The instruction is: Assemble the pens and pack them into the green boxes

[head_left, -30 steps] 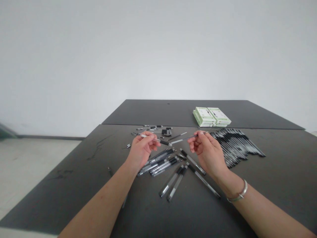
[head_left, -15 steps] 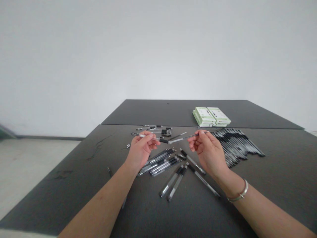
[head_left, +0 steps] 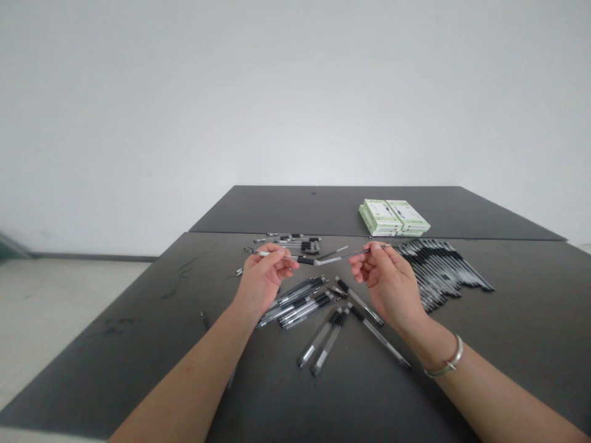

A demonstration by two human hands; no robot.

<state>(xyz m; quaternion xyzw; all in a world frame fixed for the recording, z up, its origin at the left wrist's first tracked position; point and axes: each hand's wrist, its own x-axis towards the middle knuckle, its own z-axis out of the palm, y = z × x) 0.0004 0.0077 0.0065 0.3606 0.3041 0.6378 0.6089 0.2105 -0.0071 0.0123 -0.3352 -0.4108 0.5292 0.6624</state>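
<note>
Two pen parts meet end to end above the table [head_left: 138, 320]. Your left hand [head_left: 263, 280] is pinched shut on a barrel [head_left: 302, 260], and your right hand [head_left: 388, 280] is pinched shut on a thin refill [head_left: 342, 255]. The hands are held apart, over the middle of the table. Loose pens [head_left: 300, 301] lie just below, between your wrists. A pile of pens [head_left: 438, 264] lies to the right, with green boxes [head_left: 394, 216] beyond it. A bracelet [head_left: 446, 363] circles your right wrist.

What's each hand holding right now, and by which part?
Left hand pinches a pen barrel by its clear shaft, black grip end sticking out. Right hand pinches a refill by its right end.
</note>
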